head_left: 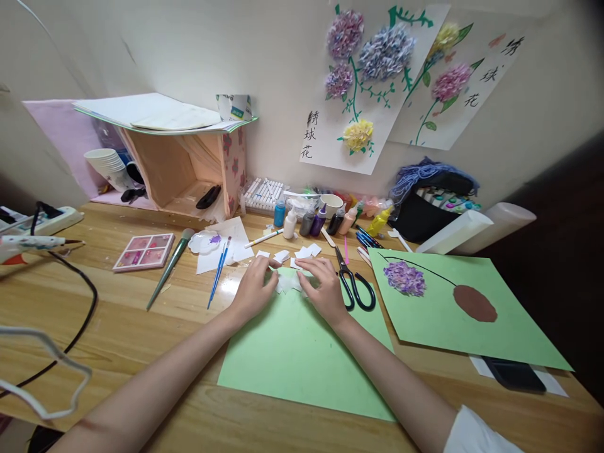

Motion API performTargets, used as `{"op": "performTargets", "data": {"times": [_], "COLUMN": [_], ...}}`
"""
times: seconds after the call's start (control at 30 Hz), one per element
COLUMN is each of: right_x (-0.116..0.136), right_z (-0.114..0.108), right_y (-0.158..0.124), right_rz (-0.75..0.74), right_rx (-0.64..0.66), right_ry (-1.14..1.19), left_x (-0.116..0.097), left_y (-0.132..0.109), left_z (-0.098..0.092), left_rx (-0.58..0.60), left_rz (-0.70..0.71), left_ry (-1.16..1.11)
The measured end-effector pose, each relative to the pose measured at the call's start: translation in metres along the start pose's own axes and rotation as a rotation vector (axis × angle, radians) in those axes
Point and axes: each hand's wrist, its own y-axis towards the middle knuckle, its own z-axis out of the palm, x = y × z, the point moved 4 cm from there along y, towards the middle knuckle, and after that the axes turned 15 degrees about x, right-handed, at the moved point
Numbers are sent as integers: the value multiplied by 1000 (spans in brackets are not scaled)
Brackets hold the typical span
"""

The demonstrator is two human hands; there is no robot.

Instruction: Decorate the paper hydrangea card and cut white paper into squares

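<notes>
A sheet of light green paper [302,358] lies on the wooden table in front of me. Small translucent white paper scraps [287,281] sit near its far edge, between my two hands. My left hand [255,286] rests at the left of these scraps, thumb and fingers apart. From the right, my right hand [324,290] reaches in with its fingers stretched out and its thumb beside the scraps. Just beyond my fingertips lie several white paper pieces [309,251]. Black-handled scissors [352,283] lie right of my right hand, partly on the green sheet.
Paint bottles [319,221] line the back. At right lies another green sheet [438,333] with a purple paper flower [404,278] and brown oval [475,303]. Leftward are blue brushes [218,277], a large brush [168,270], a pink palette [144,252] and a glue gun [33,245].
</notes>
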Motion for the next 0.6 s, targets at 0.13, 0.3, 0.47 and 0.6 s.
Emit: {"op": "performTargets", "data": {"times": [0.13,0.3,0.47,0.6], "right_x": [-7,-6,1,-5], "right_z": [11,15,2,3], "right_y": [2,2,0,-1], "right_rz": [81,77,35,106], "right_rx": [122,149,10,-50], "right_ry": [-112,-178,110,506], "left_x": [1,1,3,3], "left_y": [0,0,0,1], "left_z": [1,0,1,3], "left_rx": [11,21,19,36], "left_rz": [6,-6,-14,6], "left_ry": [-19,-25,-43,-107]}}
